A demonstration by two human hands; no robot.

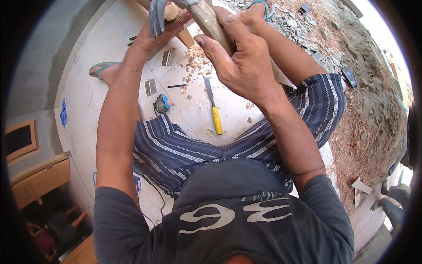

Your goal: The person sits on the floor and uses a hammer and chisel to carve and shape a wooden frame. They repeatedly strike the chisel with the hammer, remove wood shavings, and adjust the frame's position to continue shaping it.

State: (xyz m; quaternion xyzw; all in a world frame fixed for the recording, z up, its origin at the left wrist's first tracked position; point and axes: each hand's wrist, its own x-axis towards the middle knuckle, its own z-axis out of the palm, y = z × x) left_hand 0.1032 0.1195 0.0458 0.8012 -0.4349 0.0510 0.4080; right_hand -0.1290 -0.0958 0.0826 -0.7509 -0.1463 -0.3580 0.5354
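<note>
My right hand (246, 61) is closed round the wooden handle (214, 26) of a claw hammer, whose metal claw (157, 17) shows at the top edge. Beside the claw, my left hand (169, 31) is closed on a tool with a round, light-brown wooden end (171, 12); its lower part is hidden. A piece of wood (186, 38) lies beneath my hands, mostly covered by them. Between my legs, a chisel with a yellow handle (216, 121) rests on the tiles among wood chips (198, 59).
Left of the chisel are a blue tape measure (161, 104), a dark pencil (178, 86) and two metal hinges, one nearer (150, 87) and one farther (166, 57). Rubble and sand (365, 114) border the tiles at right. Another person (57, 229) shows at lower left.
</note>
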